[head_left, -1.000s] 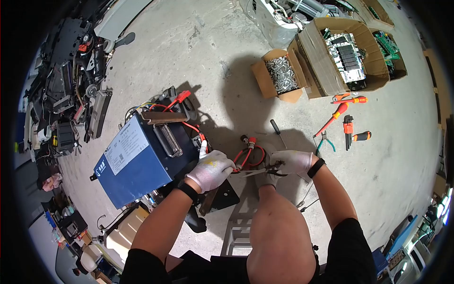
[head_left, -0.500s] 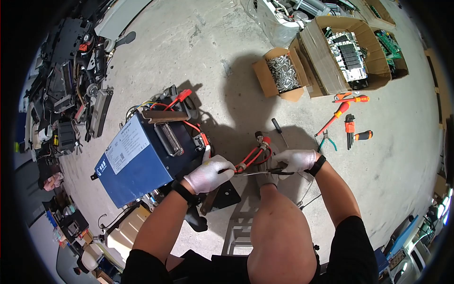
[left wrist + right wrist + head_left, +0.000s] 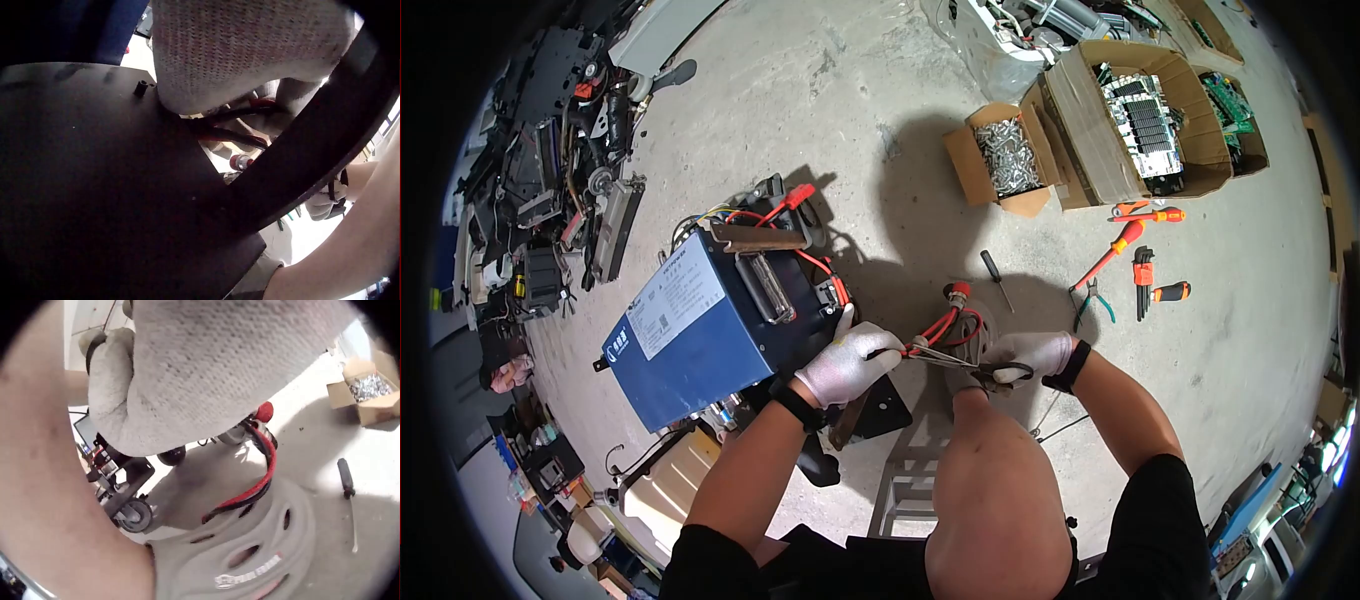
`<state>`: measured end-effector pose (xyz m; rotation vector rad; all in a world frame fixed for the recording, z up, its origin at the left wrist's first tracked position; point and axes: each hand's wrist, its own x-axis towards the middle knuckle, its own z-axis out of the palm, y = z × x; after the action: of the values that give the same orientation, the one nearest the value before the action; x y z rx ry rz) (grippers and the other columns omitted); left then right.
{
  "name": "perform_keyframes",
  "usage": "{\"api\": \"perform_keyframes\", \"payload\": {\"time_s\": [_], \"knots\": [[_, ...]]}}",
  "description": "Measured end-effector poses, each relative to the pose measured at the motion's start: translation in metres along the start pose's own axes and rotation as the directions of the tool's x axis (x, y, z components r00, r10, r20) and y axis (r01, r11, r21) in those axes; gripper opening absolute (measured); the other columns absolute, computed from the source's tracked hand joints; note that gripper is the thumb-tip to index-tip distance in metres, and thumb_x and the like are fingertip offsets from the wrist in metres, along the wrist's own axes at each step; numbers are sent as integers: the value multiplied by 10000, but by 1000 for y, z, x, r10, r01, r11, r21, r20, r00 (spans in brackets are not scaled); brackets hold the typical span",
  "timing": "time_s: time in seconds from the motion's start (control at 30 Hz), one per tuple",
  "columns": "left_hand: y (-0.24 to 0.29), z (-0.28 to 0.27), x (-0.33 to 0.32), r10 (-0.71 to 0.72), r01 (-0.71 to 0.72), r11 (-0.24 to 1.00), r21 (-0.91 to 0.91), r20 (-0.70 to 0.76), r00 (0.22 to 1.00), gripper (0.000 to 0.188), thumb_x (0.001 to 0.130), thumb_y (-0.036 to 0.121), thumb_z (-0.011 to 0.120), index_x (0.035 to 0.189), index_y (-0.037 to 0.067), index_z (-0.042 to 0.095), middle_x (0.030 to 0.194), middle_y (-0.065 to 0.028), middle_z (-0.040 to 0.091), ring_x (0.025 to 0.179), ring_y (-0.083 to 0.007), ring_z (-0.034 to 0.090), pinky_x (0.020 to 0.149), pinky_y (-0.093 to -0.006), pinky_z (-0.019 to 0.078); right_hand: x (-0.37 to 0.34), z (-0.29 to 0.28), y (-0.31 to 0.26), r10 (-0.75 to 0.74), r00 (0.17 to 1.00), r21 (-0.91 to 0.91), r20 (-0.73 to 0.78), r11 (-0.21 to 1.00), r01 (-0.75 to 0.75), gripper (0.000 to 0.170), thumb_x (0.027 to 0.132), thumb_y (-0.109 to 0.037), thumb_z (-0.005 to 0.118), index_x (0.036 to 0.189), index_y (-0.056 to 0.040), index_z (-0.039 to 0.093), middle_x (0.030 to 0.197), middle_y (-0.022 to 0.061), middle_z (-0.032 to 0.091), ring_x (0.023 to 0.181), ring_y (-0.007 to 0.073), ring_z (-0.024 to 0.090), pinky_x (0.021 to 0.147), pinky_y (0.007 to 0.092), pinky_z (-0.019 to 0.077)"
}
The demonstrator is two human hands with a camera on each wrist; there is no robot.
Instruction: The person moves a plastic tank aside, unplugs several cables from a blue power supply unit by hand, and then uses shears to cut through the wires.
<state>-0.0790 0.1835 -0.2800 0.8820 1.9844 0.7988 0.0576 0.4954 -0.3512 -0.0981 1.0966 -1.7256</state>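
Note:
My gloved left hand (image 3: 850, 365) grips a bundle of red and black cables (image 3: 940, 328) beside a blue metal case (image 3: 685, 335). The bundle loops to the right and ends in a round connector with a red cap (image 3: 960, 289), above my shoe (image 3: 250, 562). In my gloved right hand (image 3: 1035, 355) is a pair of scissors (image 3: 945, 358), held by black handles. Their blades stand apart and point left, the tips right at the cables near my left fingers. In the left wrist view, the glove (image 3: 250, 56) and a dark plate hide most of the cables (image 3: 237, 134).
A black-handled screwdriver (image 3: 997, 280) lies on the floor ahead. Farther right are orange screwdrivers (image 3: 1115, 252), pliers (image 3: 1092, 300) and a hex key set (image 3: 1142, 283). Cardboard boxes of screws (image 3: 1007, 157) and circuit boards (image 3: 1145, 130) stand behind. Dismantled parts (image 3: 565, 190) pile up at left.
The scissors have turned upward and their blades have spread, with the tips now over the cables. The cable loop and its connector have shifted. My left hand keeps its grip beside the case.

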Motion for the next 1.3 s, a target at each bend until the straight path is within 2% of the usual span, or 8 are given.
{"api": "perform_keyframes", "payload": {"time_s": [0.17,0.3,0.37,0.43,0.87,1.07,1.2,1.3], "knots": [[-4,-4,2,-58,55,972,-228,-5,998,170,950,195,589,999,70,692,984,-78,685,990,-249,644,1213,-514,132,13,17,18,-172,984,297,50,943,150,584,893,-616,664,888,-32,647,727,-36,541,670,75,468,589,248,386],[-3,-6,1,-76,75,970,-233,3,997,197,970,215,564,1014,69,688,989,-85,687,1004,-253,644,1221,-530,123,17,20,18,-178,984,116,-3,977,177,554,885,-566,708,926,-15,662,794,-14,624,735,84,550,625,252,431],[-6,-7,2,-69,69,979,-189,8,998,213,957,175,602,1070,16,687,1010,-146,685,987,-292,653,890,-358,509,13,20,3,-125,988,32,-90,991,128,467,864,-475,772,908,-21,673,784,-16,637,733,74,564,623,253,447],[-8,-7,2,-32,32,988,-149,0,999,220,962,186,599,1072,18,688,1007,-146,687,988,-295,654,907,-365,501,12,21,4,-57,965,-195,-258,981,6,370,841,-374,819,872,-33,680,747,-25,625,700,66,553,603,264,448],[-9,-6,2,-39,34,990,-140,-39,998,258,994,251,573,1079,39,692,1010,-121,704,1016,-289,656,1187,-493,218,35,70,9,-73,938,-11,-339,997,73,334,882,-323,778,849,-34,614,706,-29,576,690,71,501,620,296,441],[-7,-8,2,-107,99,946,-309,-10,994,258,981,233,587,1075,22,702,970,-146,704,949,-279,654,949,-363,467,37,78,-11,-115,957,81,-266,987,141,342,903,-325,757,853,-28,595,737,-6,563,718,72,481,649,287,440],[-1,-2,2,-49,61,992,-114,106,993,267,964,262,597,1086,59,720,1021,-124,705,1026,-285,638,1099,-449,369,40,75,-15,-53,932,-108,-357,994,15,336,911,-316,750,852,-27,589,768,-17,569,729,67,482,656,281,440],[5,11,5,-34,-12,983,182,246,969,262,953,272,594,1090,98,733,1073,-102,703,1104,-294,610,1193,-556,219,54,70,-57,-66,645,-80,-761,997,7,327,898,-288,764,847,-20,584,764,-14,572,727,67,490,653,282,447]]}}
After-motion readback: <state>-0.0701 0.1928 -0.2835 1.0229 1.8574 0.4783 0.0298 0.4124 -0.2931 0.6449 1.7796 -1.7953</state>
